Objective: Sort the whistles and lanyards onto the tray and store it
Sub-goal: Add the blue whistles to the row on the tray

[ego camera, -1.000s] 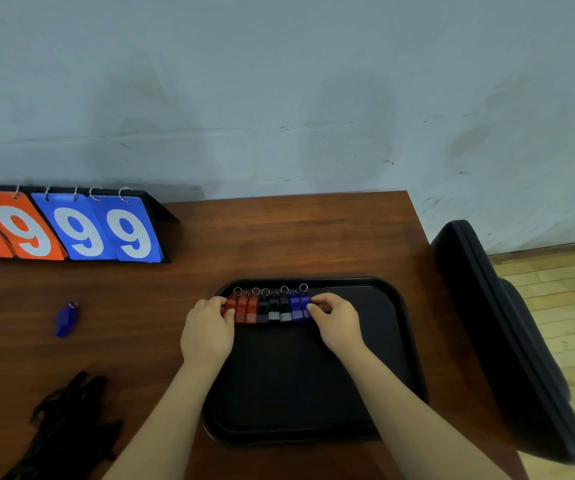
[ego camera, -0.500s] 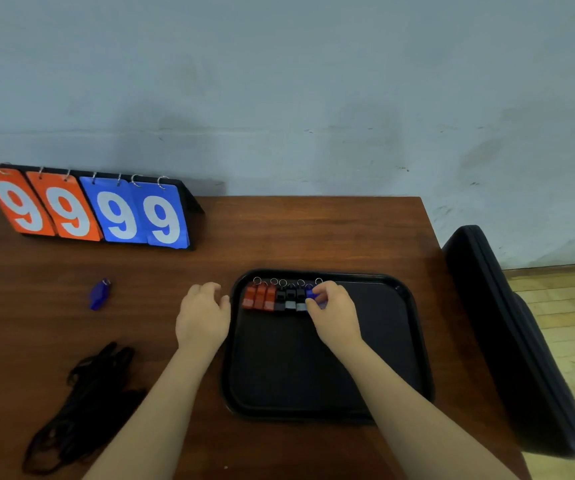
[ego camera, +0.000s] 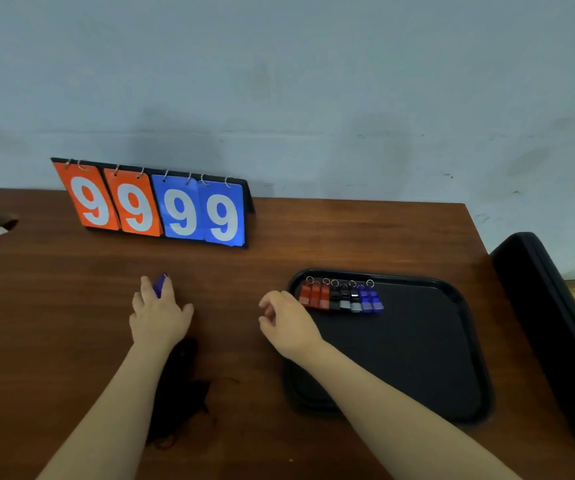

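The left hand (ego camera: 159,315) covers most of the blue whistle (ego camera: 160,284), its grip unclear, the left forearm (ego camera: 116,393) hides part of the black lanyards (ego camera: 182,393), the right forearm (ego camera: 383,393) hides the tray (ego camera: 417,279)'s near-left corner, and the right edge crops the black case (ego camera: 549,323).

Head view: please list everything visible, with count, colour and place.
table: 1, brown, by grey wall
scoreboard: 1, orange and blue, table's back, left
tray: 1, black, table's right
red whistles: 3, tray's far edge, row's left
black whistles: 3, row's middle
blue whistles: 2, row's right
loose whistle: 1, blue, left of tray
lanyards: count unclear, black, under left forearm
case: 1, black, right of table
left hand: 1, fingers on loose whistle
right hand: 1, empty, at tray's left rim
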Motion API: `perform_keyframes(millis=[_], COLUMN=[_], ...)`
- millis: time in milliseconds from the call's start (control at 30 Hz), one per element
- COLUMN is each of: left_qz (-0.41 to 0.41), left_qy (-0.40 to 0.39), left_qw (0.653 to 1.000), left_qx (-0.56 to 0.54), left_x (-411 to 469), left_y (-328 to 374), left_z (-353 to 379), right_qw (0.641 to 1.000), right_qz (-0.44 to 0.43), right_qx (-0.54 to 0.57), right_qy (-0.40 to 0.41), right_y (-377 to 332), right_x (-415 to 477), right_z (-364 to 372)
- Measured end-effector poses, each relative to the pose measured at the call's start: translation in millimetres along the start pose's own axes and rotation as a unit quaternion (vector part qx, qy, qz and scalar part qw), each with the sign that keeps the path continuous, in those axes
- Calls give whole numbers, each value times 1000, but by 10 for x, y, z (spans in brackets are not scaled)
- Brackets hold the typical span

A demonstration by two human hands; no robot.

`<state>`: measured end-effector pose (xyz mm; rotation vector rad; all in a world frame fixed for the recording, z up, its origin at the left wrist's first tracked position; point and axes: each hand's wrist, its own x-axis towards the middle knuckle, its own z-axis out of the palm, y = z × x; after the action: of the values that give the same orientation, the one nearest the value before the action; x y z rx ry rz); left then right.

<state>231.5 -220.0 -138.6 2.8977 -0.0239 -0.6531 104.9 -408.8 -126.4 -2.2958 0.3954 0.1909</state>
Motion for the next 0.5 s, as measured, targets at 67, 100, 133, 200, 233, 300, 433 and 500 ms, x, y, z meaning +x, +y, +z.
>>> perform_keyframes(millis=[67, 100, 133, 200, 233, 300, 433, 500], left_qz=[16, 31, 41, 42, 34, 19, -16, 3], left_qy=[19, 45, 73, 102, 99, 79, -24, -100], left_qw=[1000, 998, 995, 989, 988, 982, 881, 826], left_qx=[-12, -29, -52, -94, -113, -173, -472, -554], left_x=[45, 63, 56, 32, 20, -11, -267, -506], left_y=[-64, -95, -109, -113, -108, -67, 291, 538], left_z=[34, 66, 76, 88, 91, 88, -31, -92], right_qw=[1000, 1000, 1000, 999, 999, 999, 997, 989], right_qz=[-9, -13, -16, -18, -18, -17, 7, 9], right_qx=[-5, -7, -10, -15, -17, -12, 70, 139], right_qy=[-11, -16, -21, -31, -35, -43, -14, 40], right_y=[-108, -146, -174, -206, -211, -212, -220, -228], right_x=[41, 57, 68, 84, 84, 68, -1, -72], right_z=[97, 140, 176, 228, 243, 255, 190, 93])
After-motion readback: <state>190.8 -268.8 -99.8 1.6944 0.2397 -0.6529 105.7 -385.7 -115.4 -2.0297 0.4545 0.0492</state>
